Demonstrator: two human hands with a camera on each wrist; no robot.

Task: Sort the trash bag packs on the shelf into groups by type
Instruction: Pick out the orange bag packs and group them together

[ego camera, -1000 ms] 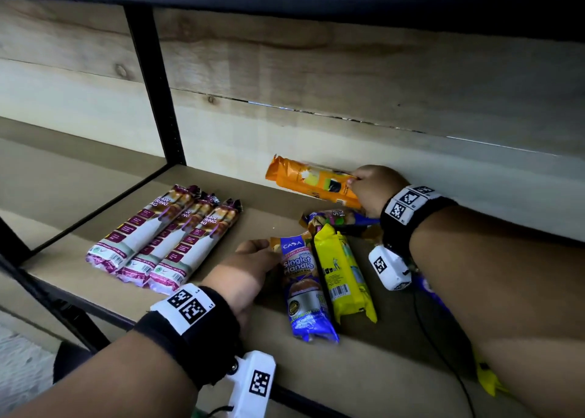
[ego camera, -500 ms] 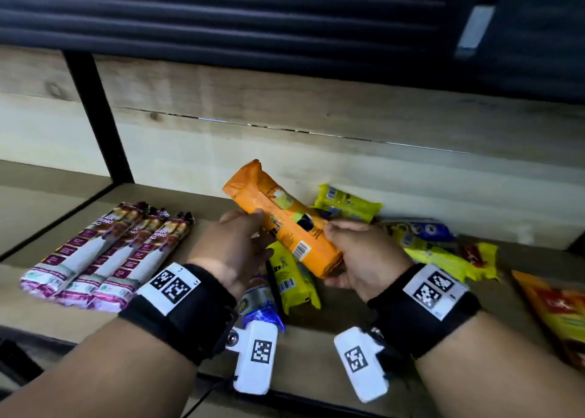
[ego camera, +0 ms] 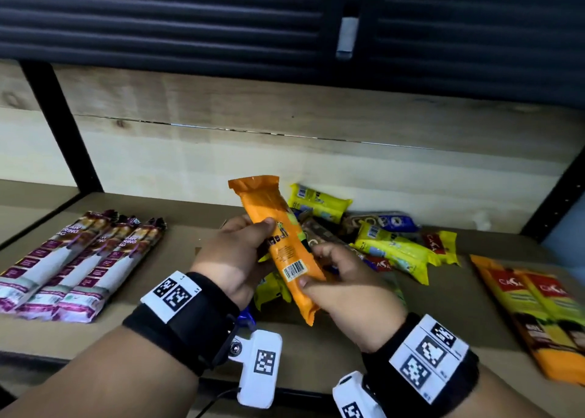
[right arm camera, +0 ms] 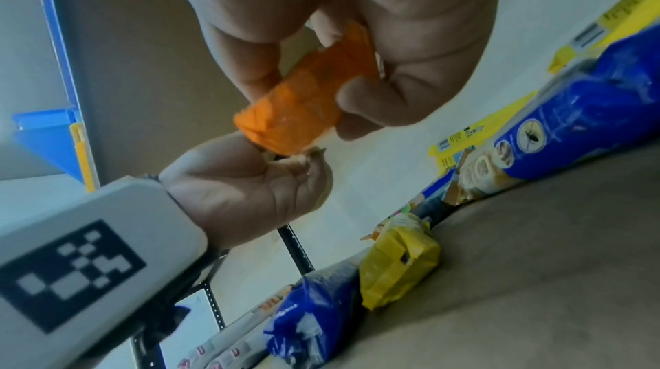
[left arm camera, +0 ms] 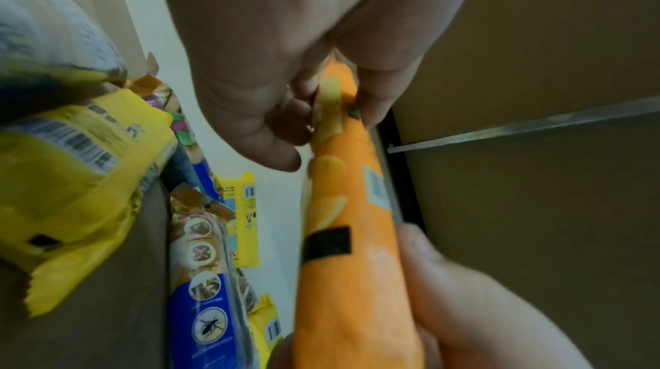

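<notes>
An orange trash bag pack (ego camera: 278, 243) is held up above the shelf (ego camera: 316, 354), tilted, barcode side toward me. My left hand (ego camera: 240, 253) grips its middle from the left. My right hand (ego camera: 335, 278) pinches its near end from the right. In the left wrist view the left hand (left arm camera: 285, 64) curls round the orange pack (left arm camera: 350, 262), with the right hand (left arm camera: 482, 304) lower down. In the right wrist view the right hand (right arm camera: 357, 36) pinches the pack's crimped end (right arm camera: 303, 110) just above the left hand (right arm camera: 250, 186).
Three purple-and-white packs (ego camera: 79, 265) lie side by side at the left. A mixed heap of yellow packs (ego camera: 389, 246) and blue packs (ego camera: 389, 222) sits behind my hands. Two orange-and-yellow packs (ego camera: 538, 310) lie at the right. A black post (ego camera: 60, 126) stands back left.
The right hand lifted the orange pack from the back wall toward me. The left hand left the shelf and took hold of it too; the pack now stands steeper.
</notes>
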